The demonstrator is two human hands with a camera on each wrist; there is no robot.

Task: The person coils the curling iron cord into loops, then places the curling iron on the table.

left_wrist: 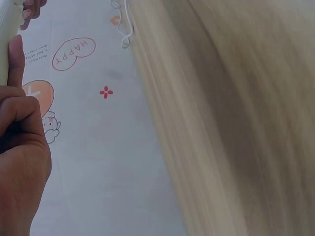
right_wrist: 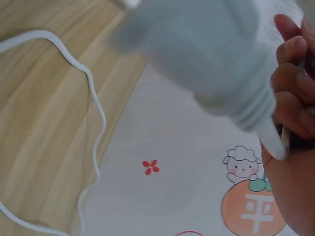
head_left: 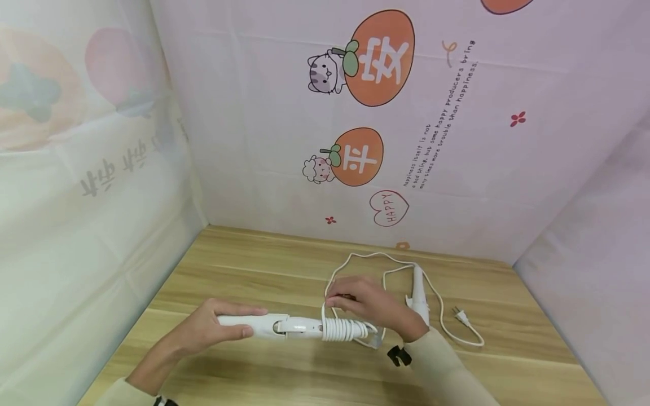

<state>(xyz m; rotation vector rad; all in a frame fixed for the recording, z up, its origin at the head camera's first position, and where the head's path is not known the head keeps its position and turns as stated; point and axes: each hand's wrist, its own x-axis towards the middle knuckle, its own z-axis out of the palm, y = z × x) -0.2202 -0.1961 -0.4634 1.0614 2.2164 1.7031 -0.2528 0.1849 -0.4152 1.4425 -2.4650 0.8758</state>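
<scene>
A white hair styling iron [head_left: 266,326] is held level above the table, its kind not fully certain. My left hand [head_left: 205,327] grips its wider left end, thumb on the near side and fingers on the far side. Several turns of white cord [head_left: 344,330] are wound tightly round its narrower right part. Just above those turns, my right hand [head_left: 363,304] pinches the cord between curled fingers. In the left wrist view, the left hand [left_wrist: 22,157] curls beside the iron's pale body. A blurred pale piece with a ribbed neck [right_wrist: 256,105] partly blocks the right wrist view, near the right hand [right_wrist: 295,83].
A second white appliance [head_left: 418,293] lies on the wooden table [head_left: 244,270] beyond the right forearm. Loose cord loops over the table's back part. A two-pin plug [head_left: 461,317] lies to the right. Printed fabric [head_left: 264,141] hangs at the back and along both sides.
</scene>
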